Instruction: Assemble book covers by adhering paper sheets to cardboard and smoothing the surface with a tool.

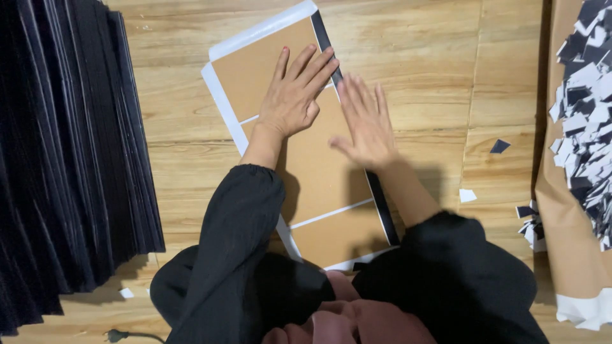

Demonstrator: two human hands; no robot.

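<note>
Head view: both your hands lie flat on a long brown board on the wooden floor.

Your left hand [294, 95] rests palm down with fingers spread on the brown cardboard panel [319, 172], fingertips touching the black strip [384, 210] that runs along its right edge. Your right hand [364, 124], slightly blurred, lies open and flat just beside it, over the same strip. The panel sits on a white sheet [223, 102]; its long axis runs from your lap up and slightly left, the far end pointing away from you. A stack of black sheets [70, 159] stands at the left; black and white paper scraps [586, 108] lie on brown paper at the right.
</note>
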